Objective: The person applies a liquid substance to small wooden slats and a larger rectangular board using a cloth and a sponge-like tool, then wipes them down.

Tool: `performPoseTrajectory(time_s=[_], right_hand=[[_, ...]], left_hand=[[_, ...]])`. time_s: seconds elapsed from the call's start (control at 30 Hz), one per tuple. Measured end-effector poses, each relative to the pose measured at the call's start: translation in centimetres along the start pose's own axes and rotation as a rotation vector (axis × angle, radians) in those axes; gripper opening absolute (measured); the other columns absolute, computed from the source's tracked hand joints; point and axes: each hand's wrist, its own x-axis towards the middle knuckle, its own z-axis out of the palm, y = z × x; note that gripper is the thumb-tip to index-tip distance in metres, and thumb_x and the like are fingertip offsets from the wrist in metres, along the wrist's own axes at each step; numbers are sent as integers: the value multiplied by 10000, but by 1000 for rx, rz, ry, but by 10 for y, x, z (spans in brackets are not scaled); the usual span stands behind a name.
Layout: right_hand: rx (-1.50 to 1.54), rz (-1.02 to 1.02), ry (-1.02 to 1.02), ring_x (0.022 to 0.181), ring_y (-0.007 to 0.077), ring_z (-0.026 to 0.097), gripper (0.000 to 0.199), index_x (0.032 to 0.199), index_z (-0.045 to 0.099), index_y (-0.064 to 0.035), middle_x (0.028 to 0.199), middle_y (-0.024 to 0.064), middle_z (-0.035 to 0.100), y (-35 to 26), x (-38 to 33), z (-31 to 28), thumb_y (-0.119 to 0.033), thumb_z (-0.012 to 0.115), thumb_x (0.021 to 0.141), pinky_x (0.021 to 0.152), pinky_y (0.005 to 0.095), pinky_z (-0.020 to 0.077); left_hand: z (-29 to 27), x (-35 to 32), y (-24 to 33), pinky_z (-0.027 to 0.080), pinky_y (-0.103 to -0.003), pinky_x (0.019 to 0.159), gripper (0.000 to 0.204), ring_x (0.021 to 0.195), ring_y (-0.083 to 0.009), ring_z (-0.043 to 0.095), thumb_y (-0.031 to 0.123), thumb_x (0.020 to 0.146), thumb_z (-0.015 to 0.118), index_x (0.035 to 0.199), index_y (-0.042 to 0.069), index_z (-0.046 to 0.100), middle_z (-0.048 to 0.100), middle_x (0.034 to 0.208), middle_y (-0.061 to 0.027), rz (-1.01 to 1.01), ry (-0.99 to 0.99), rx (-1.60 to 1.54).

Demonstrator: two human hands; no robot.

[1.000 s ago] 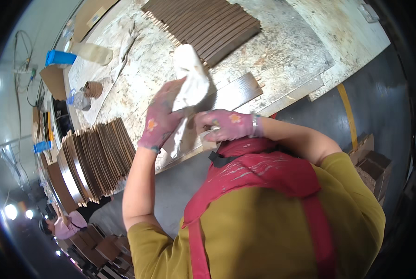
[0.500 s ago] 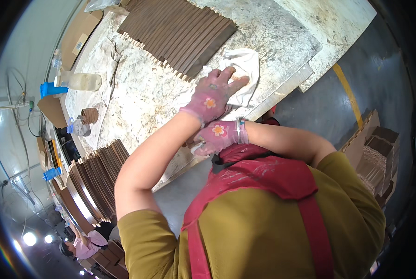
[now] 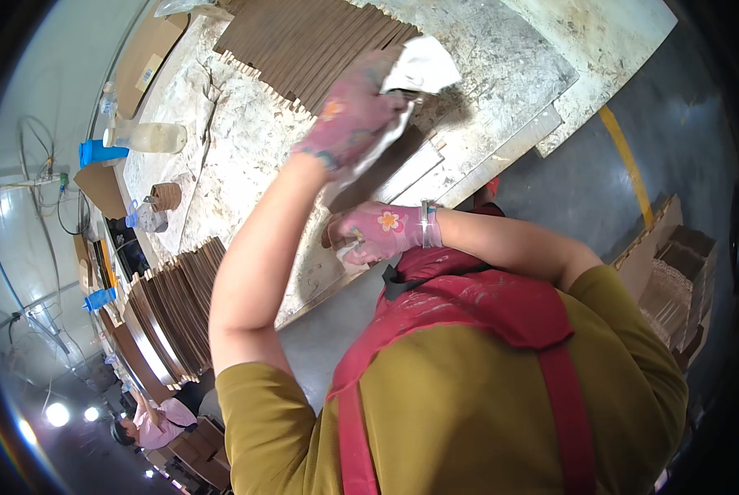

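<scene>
My left hand (image 3: 353,115), in a pink-purple flowered glove and slightly blurred, grips a white cloth (image 3: 423,66) above the table, beside a stack of brown boards (image 3: 303,49). Part of the cloth hangs down below the hand. Under it a dark, flat strip (image 3: 373,177) shows, partly covered; I cannot tell whether it is a board. At the strip's near end, by the table's front edge, is my right hand (image 3: 377,233) in a matching glove. Its fingers are curled in, and what they hold is hidden; a small white patch shows at them.
The stained white worktable (image 3: 501,74) carries a cloudy plastic bottle (image 3: 155,139), a blue cup (image 3: 97,153) and a small brown roll (image 3: 166,196) at left. More brown boards (image 3: 175,305) stand at lower left. Cartons (image 3: 675,280) sit at right. A person (image 3: 163,421) works farther off.
My left hand has lifted the cloth and swung it up and left toward the board stack, away from my right hand. The dark strip has come into sight. My right hand has shifted only slightly.
</scene>
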Motion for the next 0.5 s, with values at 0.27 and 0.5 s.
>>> performPoseTrajectory(time_s=[0.27,0.5], right_hand=[[25,-60,24,814,317,649,333,987,611,-2,925,173,647,-8,-1,0,-300,654,846,750,405,499],[262,163,-53,750,283,655,323,997,612,-16,926,148,646,-34,-4,-12,-297,637,839,703,382,507]], left_hand=[[-82,-114,-32,569,-261,620,308,746,-158,673,94,953,580,1236,-22,544,681,991,-132,94,378,-210],[-175,-152,-92,534,-277,637,375,744,-159,644,180,949,561,1241,-56,558,670,1030,-103,173,957,102]])
